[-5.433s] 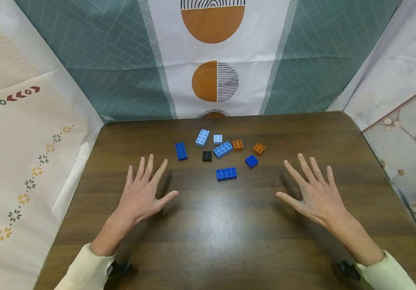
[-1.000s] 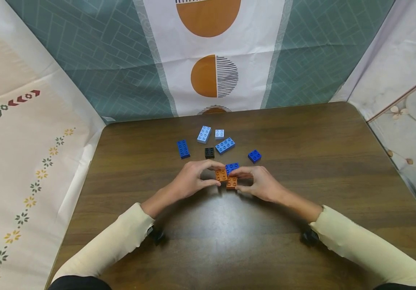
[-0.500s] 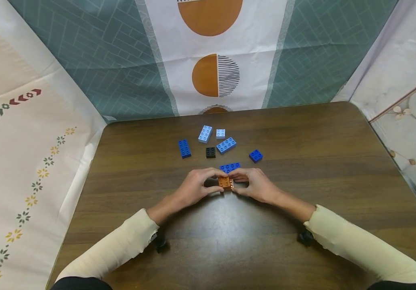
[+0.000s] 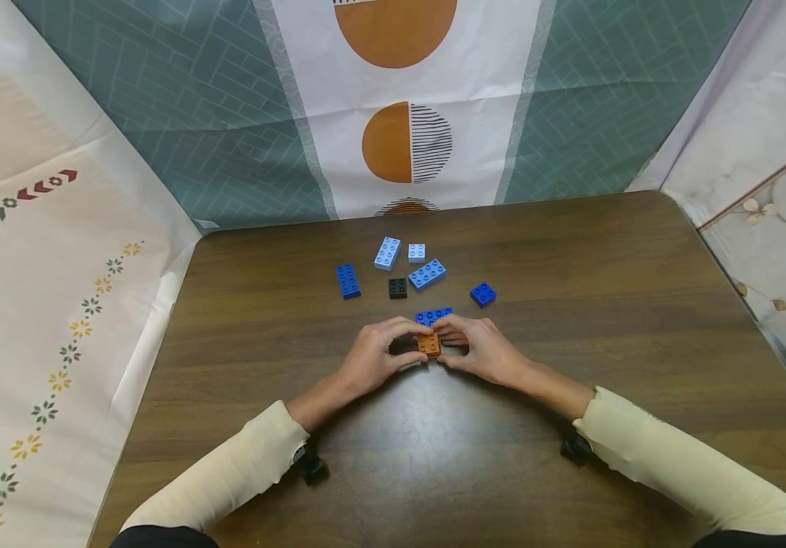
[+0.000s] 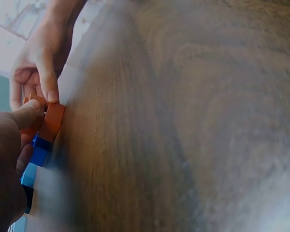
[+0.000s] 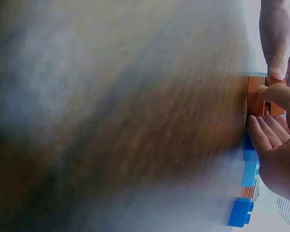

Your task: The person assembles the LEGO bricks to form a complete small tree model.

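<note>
Fingertips of the left hand (image 4: 373, 352) pinch an upper orange four-stud brick (image 4: 428, 345) directly over a lower orange brick (image 6: 254, 100), which the right hand (image 4: 491, 353) pinches, while beyond them on the wooden table (image 4: 434, 472) lie a partly hidden blue brick (image 4: 433, 316), a black four-stud brick (image 4: 397, 288) and five more blue bricks (image 4: 428, 275).

No words, numbers or brands can be read; any lettering on the toy bricks (image 4: 429, 345) is too small to tell; the cloth (image 4: 119, 327) beyond the table's (image 4: 571, 266) left edge bears arrow-like chevrons (image 4: 40, 186).
</note>
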`<state>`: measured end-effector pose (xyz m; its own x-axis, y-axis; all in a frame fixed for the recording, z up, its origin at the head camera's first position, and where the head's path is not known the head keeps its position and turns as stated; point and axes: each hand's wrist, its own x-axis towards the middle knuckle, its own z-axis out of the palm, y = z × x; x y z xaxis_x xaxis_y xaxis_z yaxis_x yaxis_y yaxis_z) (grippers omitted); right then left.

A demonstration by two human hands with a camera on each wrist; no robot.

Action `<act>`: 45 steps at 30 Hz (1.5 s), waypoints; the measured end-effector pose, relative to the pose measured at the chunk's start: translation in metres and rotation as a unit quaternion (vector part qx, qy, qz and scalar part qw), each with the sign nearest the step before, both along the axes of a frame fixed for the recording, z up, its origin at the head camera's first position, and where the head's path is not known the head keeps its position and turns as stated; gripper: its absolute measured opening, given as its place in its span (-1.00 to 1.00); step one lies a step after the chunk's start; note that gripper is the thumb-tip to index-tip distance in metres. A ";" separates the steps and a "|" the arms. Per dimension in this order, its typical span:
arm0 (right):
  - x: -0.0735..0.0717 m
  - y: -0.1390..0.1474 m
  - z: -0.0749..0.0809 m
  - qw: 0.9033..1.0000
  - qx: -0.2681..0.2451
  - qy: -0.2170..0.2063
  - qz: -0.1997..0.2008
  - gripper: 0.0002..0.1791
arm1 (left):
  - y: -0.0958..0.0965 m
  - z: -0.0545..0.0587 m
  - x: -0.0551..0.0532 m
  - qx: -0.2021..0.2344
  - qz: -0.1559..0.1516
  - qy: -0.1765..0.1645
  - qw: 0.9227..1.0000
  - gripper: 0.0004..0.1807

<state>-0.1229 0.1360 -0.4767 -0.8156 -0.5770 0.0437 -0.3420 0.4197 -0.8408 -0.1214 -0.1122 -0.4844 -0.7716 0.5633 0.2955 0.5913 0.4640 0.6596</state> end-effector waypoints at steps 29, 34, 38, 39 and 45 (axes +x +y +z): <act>-0.001 0.004 0.008 0.999 0.006 0.034 -0.013 -0.65 | 0.004 -0.011 0.007 0.043 0.020 -0.021 0.999 -0.58; -0.002 0.004 0.007 0.999 -0.004 0.031 -0.012 -0.67 | 0.005 -0.012 0.006 0.047 0.018 -0.012 0.999 -0.60; -0.003 0.004 0.007 1.000 -0.004 0.027 -0.008 -0.68 | 0.004 -0.016 0.007 0.069 0.019 -0.015 0.997 -0.60; -0.002 0.004 0.008 1.000 -0.004 0.025 -0.007 -0.68 | 0.004 -0.018 0.007 0.076 0.020 -0.018 0.997 -0.60; 0.000 0.004 0.007 1.000 -0.006 0.019 -0.008 -0.71 | 0.005 -0.021 0.007 0.090 0.032 -0.036 0.995 -0.62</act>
<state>-0.1229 0.1403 -0.4694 -0.8225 -0.5628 0.0818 -0.3673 0.4158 -0.8320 -0.1143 -0.1073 -0.5059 -0.8269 0.4554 0.3300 0.5126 0.3688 0.7754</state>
